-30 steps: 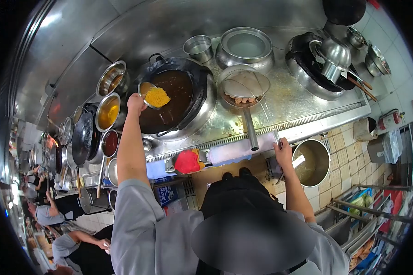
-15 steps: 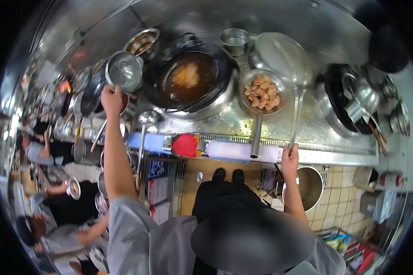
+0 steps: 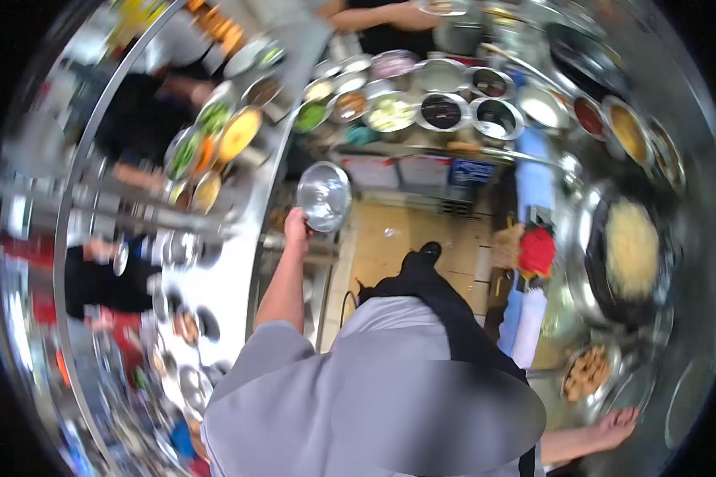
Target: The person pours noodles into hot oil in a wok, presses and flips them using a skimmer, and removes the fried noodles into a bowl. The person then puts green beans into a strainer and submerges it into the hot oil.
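Note:
My left hand (image 3: pixel 297 228) is closed on the rim of a shiny metal bowl (image 3: pixel 324 196), held over the floor beside a steel counter. No contents show inside the bowl. On the other side, my right hand (image 3: pixel 616 425) reaches out over the stove top, past a pan of browned chunks of food (image 3: pixel 587 372). Its fingers are blurred, so I cannot make out whether they hold anything. A large dark wok (image 3: pixel 612 306) on the stove holds pale, frothy contents (image 3: pixel 632 250).
Several bowls of ingredients (image 3: pixel 390 111) line the far counter. A ladle (image 3: pixel 569 164) lies by the stove edge, near folded cloths (image 3: pixel 529 326) and a red cloth (image 3: pixel 536 252). Co-workers' arms (image 3: pixel 390 16) show at the top. A curved metal rail (image 3: pixel 64 238) runs along the left.
My view has swung left, away from the stove. The bowl has moved with my left hand from beside the wok to the counter opposite. My right hand was gripping a long metal handle.

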`<state>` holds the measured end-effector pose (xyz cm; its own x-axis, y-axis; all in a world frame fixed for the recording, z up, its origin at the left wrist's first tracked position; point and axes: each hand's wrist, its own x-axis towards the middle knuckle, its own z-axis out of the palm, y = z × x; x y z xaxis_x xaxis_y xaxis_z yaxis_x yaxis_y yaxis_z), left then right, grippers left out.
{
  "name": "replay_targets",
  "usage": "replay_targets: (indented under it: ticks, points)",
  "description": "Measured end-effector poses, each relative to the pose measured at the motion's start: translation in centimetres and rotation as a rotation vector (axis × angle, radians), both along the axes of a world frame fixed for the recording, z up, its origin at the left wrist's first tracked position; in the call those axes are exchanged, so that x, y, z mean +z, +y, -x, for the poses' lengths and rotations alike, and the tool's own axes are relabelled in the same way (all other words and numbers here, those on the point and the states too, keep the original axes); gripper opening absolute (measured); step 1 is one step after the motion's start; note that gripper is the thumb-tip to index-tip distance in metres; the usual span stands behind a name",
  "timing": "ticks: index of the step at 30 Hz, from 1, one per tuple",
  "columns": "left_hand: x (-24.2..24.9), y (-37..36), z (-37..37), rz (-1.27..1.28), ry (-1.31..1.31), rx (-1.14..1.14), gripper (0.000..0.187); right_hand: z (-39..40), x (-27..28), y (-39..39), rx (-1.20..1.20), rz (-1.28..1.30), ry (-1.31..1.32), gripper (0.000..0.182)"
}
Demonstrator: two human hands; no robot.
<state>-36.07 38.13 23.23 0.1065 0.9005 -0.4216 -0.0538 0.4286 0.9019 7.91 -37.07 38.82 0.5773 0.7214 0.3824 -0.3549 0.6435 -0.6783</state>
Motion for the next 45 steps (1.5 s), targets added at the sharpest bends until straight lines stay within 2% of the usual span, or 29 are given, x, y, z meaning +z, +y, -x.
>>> replay_targets:
  ticks: [2, 3, 4, 5, 6, 8, 9, 10, 11, 12, 13, 14, 15, 16, 17, 18, 20, 21, 23, 28, 30, 33, 34, 37, 39, 40, 42, 44, 45]
  points:
    - [-0.6, -2.8, 6.6, -0.089, -0.264, 0.490, 0.010, -4.6, -1.6, -4.2, -0.861, 0.282, 0.094, 0.033]
    - [2.1, -5.1, 7.4, -0.114, -0.332, 0.734, 0.010, -1.4, 3.4, 4.8, -1.185, 0.189, 0.170, 0.029]
    - [-0.2, -5.9, 12.2, -0.041, -0.375, 0.835, 0.008, 2.1, 8.8, 14.5, -1.521, 0.140, 0.232, 0.025]
    - [0.0, -7.2, 14.5, -0.095, -0.319, 0.924, 0.006, 2.3, 9.7, 15.7, -1.478, 0.063, 0.223, 0.038]
    - [0.1, -8.3, 15.9, -0.090, -0.374, 1.040, 0.005, 1.9, 10.1, 16.3, -1.458, 0.063, 0.225, 0.038]
    - [1.6, -9.3, 16.6, -0.142, -0.310, 1.323, 0.012, 1.7, 10.7, 16.6, -1.393, 0.117, 0.157, 0.013]
    - [1.5, -9.1, 17.4, -0.231, -0.337, 1.353, 0.018, 1.4, 10.6, 16.3, -1.401, 0.118, 0.154, 0.013]
    - [1.0, -8.0, 18.4, -0.311, -0.372, 1.364, 0.023, 1.1, 10.4, 15.6, -1.444, 0.418, 0.200, 0.026]
    - [-4.1, -7.0, 22.4, -0.455, -0.752, 0.968, 0.029, 1.4, 10.4, 13.9, -1.503, 0.719, 0.259, 0.039]
    - [-8.6, -5.9, 25.8, -0.454, -1.023, 0.522, 0.036, 1.3, 9.6, 11.4, -1.462, 0.754, 0.281, 0.048]
    - [-2.5, -5.5, 20.1, -0.042, -0.485, 0.801, 0.047, 3.2, 10.9, 13.6, -1.457, 0.892, 0.304, 0.048]
    - [0.1, -6.1, 15.6, 0.092, -0.497, 0.652, 0.053, 5.3, 12.9, 17.5, -1.562, 0.882, 0.414, 0.049]
    - [-1.4, -5.2, 11.7, 0.004, -0.288, 0.568, 0.054, 5.8, 12.7, 17.0, -1.622, 0.835, 0.357, 0.049]
    - [-1.6, -4.7, 8.0, 0.126, -0.057, 0.459, 0.044, 5.0, 11.2, 13.0, -1.535, 0.821, 0.432, 0.045]
    - [-4.5, -4.4, 5.0, 0.171, -0.161, 0.220, 0.040, 5.4, 10.4, 12.0, -1.505, 0.719, 0.368, 0.037]
    - [-10.1, -0.8, 5.5, 0.342, -0.276, -0.531, 0.037, 5.6, 10.6, 13.6, -1.632, 0.468, 0.361, 0.033]
    - [-10.9, -3.3, -5.2, 0.604, 0.040, -0.825, 0.031, 5.6, 8.9, 12.6, -1.543, 0.372, 0.360, 0.023]
    - [-10.2, -6.0, -9.7, 0.391, 0.371, -0.986, 0.029, 6.0, 7.5, 12.1, -1.533, 0.372, 0.353, 0.020]
    - [-10.5, -7.0, -17.4, 0.274, 0.769, -1.549, 0.033, 8.5, 4.5, 12.6, -1.556, 0.368, 0.422, 0.019]
    - [-9.2, -9.4, -29.0, 0.108, 0.874, -1.835, 0.027, 15.0, 1.3, 10.2, -1.662, 0.454, 0.615, 0.024]
    - [-10.2, -8.6, -31.0, 0.207, 0.667, -1.820, 0.025, 17.8, 1.7, 8.3, -1.671, 0.673, 0.590, 0.026]
    - [-9.7, -8.6, -31.3, 0.105, 0.623, -1.790, 0.025, 18.9, 2.2, 4.8, -1.973, 1.051, 0.529, 0.025]
    - [-9.9, -8.5, -31.1, 0.104, 0.638, -1.755, 0.025, 18.2, 2.0, 3.6, -2.099, 1.258, 0.430, 0.026]
    - [-10.2, -8.2, -29.8, 0.122, 0.662, -1.700, 0.024, 13.0, 0.2, 1.4, -2.334, 1.296, 0.493, 0.028]
    - [-11.0, -7.6, -28.5, 0.158, 0.686, -1.709, 0.024, 7.7, -3.2, -0.5, -2.387, 1.474, 0.554, 0.030]
    - [-11.4, -7.4, -27.8, 0.168, 0.684, -1.691, 0.024, 5.3, -3.9, -0.1, -2.354, 1.403, 0.609, 0.033]
    - [-12.1, -6.6, -26.1, 0.200, 0.709, -1.690, 0.026, 0.3, -7.6, -1.4, -2.451, 1.411, 0.540, 0.019]
    - [-11.9, -6.1, -24.5, 0.181, 0.736, -1.684, 0.027, -1.3, -7.8, -2.3, -1.654, 0.150, 0.959, 0.005]
    - [-11.6, -5.9, -24.0, 0.144, 0.764, -1.712, 0.028, -1.0, -7.0, -2.7, -1.548, -0.204, 1.013, 0.017]
